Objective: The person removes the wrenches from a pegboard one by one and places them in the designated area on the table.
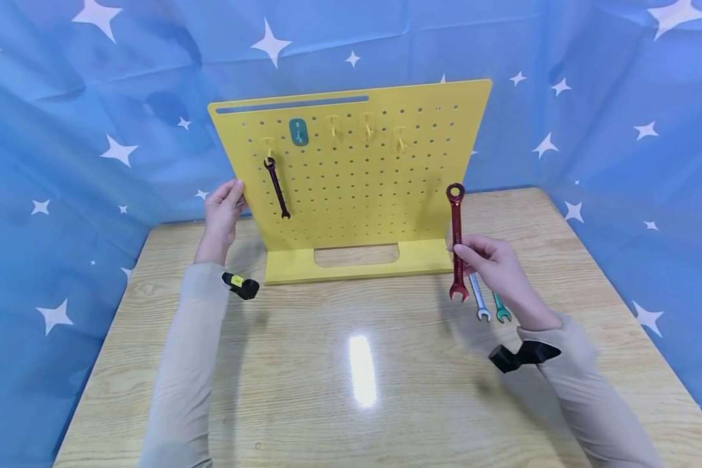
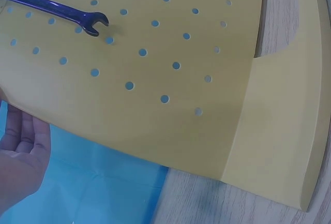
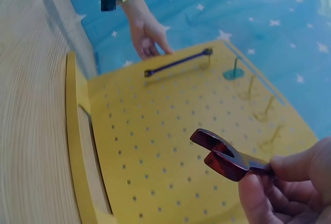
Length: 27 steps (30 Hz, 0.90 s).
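Wood-grain table (image 1: 292,354), yellow pegboard (image 1: 346,183) standing on it, red wrench (image 1: 457,224) in your right hand (image 1: 499,268).
Your left hand (image 1: 223,209) grips the pegboard's left edge between thumb and fingers; your right hand pinches the red wrench below mid-shank, ring end up, open end down, beside the pegboard's lower right corner. It looks like polished metal: stiff, hardly fragile, probably weighty for its size and slightly slick. Hold it firmly nearer mid-shank, since a low pinch may let the ring end tip. A dark purple wrench (image 1: 277,187) hangs near the pegboard's left edge; a silver wrench (image 1: 478,296) and green wrench (image 1: 500,307) lie partly hidden by your right hand. Smallest are the teal hook (image 1: 298,132) and yellow hooks (image 1: 367,128) above.
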### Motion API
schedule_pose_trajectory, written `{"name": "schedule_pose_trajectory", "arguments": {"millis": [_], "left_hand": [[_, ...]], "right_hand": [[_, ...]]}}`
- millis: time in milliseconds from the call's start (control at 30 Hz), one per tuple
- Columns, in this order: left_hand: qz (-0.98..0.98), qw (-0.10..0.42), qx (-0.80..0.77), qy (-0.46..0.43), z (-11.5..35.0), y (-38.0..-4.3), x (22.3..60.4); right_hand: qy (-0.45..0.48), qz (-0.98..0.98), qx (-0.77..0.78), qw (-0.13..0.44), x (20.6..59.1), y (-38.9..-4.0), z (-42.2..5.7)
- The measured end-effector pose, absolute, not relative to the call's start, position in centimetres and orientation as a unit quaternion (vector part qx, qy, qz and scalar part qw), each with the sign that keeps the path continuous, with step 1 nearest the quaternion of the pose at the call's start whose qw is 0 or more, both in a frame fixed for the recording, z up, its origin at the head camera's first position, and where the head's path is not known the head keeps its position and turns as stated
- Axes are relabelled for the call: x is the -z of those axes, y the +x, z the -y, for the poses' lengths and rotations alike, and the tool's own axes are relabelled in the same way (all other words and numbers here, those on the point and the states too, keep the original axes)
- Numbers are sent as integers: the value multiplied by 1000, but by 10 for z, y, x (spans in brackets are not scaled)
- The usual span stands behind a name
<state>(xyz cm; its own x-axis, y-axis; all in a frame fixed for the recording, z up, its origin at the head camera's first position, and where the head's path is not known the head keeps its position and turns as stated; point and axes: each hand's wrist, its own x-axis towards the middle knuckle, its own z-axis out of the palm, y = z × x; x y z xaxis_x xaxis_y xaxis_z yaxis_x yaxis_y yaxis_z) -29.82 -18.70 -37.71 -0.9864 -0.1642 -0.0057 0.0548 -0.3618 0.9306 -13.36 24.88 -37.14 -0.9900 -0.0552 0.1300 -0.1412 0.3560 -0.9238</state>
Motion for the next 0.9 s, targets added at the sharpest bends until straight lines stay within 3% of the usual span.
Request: {"name": "schedule_pose_trajectory", "arguments": {"millis": [900], "left_hand": [[546, 77, 833, 56, 185, -300, 379]], "right_hand": [[-36, 846, -532, 17, 409, -109, -356]]}}
